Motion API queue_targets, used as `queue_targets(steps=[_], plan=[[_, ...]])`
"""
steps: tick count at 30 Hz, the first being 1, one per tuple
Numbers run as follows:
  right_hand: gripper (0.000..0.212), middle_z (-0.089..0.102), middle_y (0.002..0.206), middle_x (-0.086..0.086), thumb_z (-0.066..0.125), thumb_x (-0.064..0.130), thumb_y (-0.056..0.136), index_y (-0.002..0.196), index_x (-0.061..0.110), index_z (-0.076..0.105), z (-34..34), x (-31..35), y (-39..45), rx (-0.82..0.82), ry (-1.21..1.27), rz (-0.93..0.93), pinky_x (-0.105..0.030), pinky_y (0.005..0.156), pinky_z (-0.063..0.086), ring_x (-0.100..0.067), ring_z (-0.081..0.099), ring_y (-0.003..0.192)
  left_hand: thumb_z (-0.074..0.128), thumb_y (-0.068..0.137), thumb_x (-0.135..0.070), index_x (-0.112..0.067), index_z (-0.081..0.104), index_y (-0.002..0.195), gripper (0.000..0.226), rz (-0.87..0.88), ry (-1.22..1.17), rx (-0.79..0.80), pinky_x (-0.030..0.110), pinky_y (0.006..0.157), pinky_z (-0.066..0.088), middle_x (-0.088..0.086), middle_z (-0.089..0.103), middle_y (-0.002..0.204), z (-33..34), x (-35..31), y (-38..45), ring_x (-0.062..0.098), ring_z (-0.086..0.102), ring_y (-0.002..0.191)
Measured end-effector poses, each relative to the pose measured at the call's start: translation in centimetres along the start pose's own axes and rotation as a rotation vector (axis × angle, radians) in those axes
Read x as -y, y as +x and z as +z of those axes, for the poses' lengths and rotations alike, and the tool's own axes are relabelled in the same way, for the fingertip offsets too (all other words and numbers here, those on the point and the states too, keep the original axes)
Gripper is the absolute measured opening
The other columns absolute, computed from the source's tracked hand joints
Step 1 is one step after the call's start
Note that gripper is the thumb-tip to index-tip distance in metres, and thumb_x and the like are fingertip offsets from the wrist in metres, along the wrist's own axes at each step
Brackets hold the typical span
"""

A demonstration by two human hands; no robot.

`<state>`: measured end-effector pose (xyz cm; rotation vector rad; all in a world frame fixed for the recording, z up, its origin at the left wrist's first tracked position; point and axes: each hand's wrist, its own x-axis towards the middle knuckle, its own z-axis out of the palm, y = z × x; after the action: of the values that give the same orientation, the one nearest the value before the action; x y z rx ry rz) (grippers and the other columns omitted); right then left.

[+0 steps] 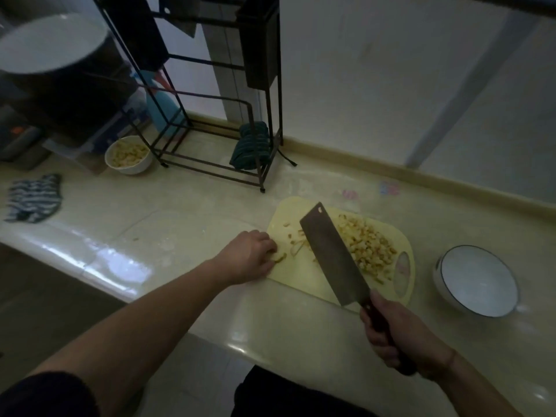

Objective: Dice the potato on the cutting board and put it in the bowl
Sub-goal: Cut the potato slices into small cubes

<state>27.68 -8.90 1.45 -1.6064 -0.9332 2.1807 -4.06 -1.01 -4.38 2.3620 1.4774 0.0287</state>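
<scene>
- Scene dim, underexposed; muted grey-yellow cast throughout.
- Glare patches on the glossy countertop (pixel 126 266) at its near edge, left of centre.
- Wide-angle distortion: rack (pixel 192 94) and wall lines bow and lean toward the edges.
- Top-left corner soft, blurred; dark vignetting at the frame corners.

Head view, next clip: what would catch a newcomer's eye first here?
The big cleaver held by the right hand slants over the yellow cutting board at centre right, with a heap of diced potato just right of the blade. The left hand rests at the board's left edge by a few uncut strips. An empty white bowl waits right of the board, while a smaller bowl already holding potato sits far left by the black rack.
</scene>
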Motion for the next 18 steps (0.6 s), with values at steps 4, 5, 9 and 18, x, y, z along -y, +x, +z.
queue_targets(steps=[4,5,9,18], plan=[[0.052,0.029,0.057,-0.006,0.04,0.064,0.088,0.073,0.015,0.047,1.7,1.2,3.0,0.038,-0.038,0.0,-0.019,0.043,0.019,-0.013,0.022,0.042,0.061,0.095,-0.038,-0.013,0.063,0.121,0.036,-0.16,-0.039,-0.038,0.034,0.08,0.048,0.007,0.063,0.106,0.9,-0.3,-1.6,0.024,0.058,0.092],[0.052,0.03,0.056,-0.005,0.04,0.065,0.087,0.074,0.016,0.047,1.9,1.3,3.6,0.045,-0.061,0.004,-0.019,0.043,0.02,-0.013,0.022,0.042,0.061,0.095,-0.039,-0.013,0.063,0.122,0.037,-0.189,-0.054,-0.046,0.034,0.08,0.048,0.007,0.063,0.106,1.2,-0.4,-1.8,0.024,0.058,0.093],[0.052,0.031,0.055,-0.005,0.038,0.064,0.091,0.077,0.015,0.046,2.0,1.2,4.7,0.058,-0.085,0.039,-0.017,0.044,0.022,-0.012,0.023,0.041,0.062,0.095,-0.037,-0.011,0.062,0.121,0.037,-0.268,-0.116,-0.089,0.036,0.081,0.049,0.008,0.062,0.107,2.0,-1.0,-2.3,0.027,0.059,0.097],[0.053,0.03,0.054,-0.004,0.039,0.065,0.089,0.075,0.014,0.047,0.2,0.5,4.2,0.034,-0.091,0.041,-0.018,0.045,0.021,-0.012,0.024,0.041,0.066,0.089,-0.035,-0.008,0.067,0.107,0.032,-0.282,-0.127,-0.196,0.037,0.074,0.049,0.01,0.064,0.093,3.7,-3.5,-1.8,0.031,0.061,0.086]])
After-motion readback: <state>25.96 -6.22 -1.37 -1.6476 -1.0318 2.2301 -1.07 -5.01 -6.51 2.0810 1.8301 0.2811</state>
